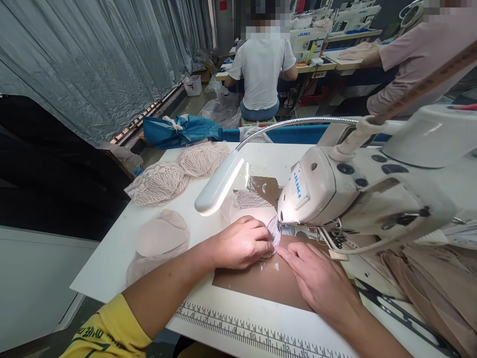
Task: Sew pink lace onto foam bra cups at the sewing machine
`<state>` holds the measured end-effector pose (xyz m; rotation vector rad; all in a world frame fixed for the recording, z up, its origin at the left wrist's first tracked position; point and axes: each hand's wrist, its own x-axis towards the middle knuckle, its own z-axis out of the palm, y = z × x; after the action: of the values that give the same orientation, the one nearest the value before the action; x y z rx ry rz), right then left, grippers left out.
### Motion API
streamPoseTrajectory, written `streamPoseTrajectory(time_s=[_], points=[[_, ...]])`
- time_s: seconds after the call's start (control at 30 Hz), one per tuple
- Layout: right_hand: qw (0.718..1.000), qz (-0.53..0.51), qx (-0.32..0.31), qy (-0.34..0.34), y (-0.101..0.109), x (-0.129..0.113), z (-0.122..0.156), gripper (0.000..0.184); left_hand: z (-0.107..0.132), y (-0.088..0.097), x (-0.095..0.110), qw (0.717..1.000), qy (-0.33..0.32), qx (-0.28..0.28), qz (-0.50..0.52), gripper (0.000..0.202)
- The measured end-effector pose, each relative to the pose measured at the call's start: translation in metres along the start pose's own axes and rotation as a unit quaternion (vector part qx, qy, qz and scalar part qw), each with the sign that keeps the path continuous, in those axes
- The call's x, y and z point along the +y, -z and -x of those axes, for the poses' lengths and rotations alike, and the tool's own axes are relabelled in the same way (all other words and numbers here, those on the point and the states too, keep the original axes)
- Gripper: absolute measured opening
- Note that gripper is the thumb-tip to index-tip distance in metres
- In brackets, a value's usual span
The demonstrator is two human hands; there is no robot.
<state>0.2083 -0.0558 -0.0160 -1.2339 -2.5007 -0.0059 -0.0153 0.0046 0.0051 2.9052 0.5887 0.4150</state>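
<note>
My left hand (244,242) is closed on the edge of a lace bra cup (275,229), its fingers bent and pressed together just left of the needle area. Part of the lace is hidden under those fingers. The rest of the pale cup fabric (251,201) spreads behind the hand. My right hand (316,273) lies low over the brown sheet (253,286), fingers stretched out, with a fingertip touching the near edge of the lace. The head of a white sewing machine (316,189) stands over the work, its needle hard to make out.
A lit lamp (219,184) on a bendy neck hangs above my left hand. Lace cups (160,184) and plain cup pieces (164,233) lie at left on the white table (108,271). Black scissors-like metal (402,313) and beige fabric (436,278) are at right. Two people sit ahead.
</note>
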Motion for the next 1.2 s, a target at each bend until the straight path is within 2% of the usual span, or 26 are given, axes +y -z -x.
streamPoseTrajectory(time_s=[0.27, 0.47, 0.73, 0.87, 1.0, 1.13, 1.2], points=[[0.998, 0.050, -0.026, -0.012, -0.001, -0.005, 0.000, 0.045, -0.006, -0.003, 0.002, 1.000, 0.001, -0.008, -0.027, 0.031], [0.999, 0.049, -0.011, -0.019, 0.004, -0.007, -0.003, 0.039, -0.008, -0.003, 0.007, 0.998, 0.039, -0.004, -0.039, 0.029], [0.996, 0.083, 0.017, -0.033, -0.003, 0.002, -0.005, 0.042, -0.012, -0.015, 0.014, 0.994, 0.085, 0.030, -0.062, 0.030], [0.991, 0.120, 0.022, -0.055, -0.005, 0.002, -0.005, 0.044, -0.010, -0.007, 0.011, 0.995, 0.095, 0.010, -0.035, 0.033], [0.988, 0.130, 0.032, -0.078, -0.005, 0.002, -0.005, 0.046, -0.004, 0.006, 0.006, 0.998, 0.057, -0.011, 0.020, 0.040], [0.986, 0.117, 0.037, -0.114, -0.008, 0.005, -0.003, 0.039, -0.003, 0.003, 0.005, 0.996, 0.065, 0.022, 0.050, 0.021], [0.987, 0.101, 0.034, -0.119, -0.010, 0.005, -0.002, 0.036, -0.005, -0.003, 0.005, 0.993, 0.085, 0.046, 0.072, 0.021]])
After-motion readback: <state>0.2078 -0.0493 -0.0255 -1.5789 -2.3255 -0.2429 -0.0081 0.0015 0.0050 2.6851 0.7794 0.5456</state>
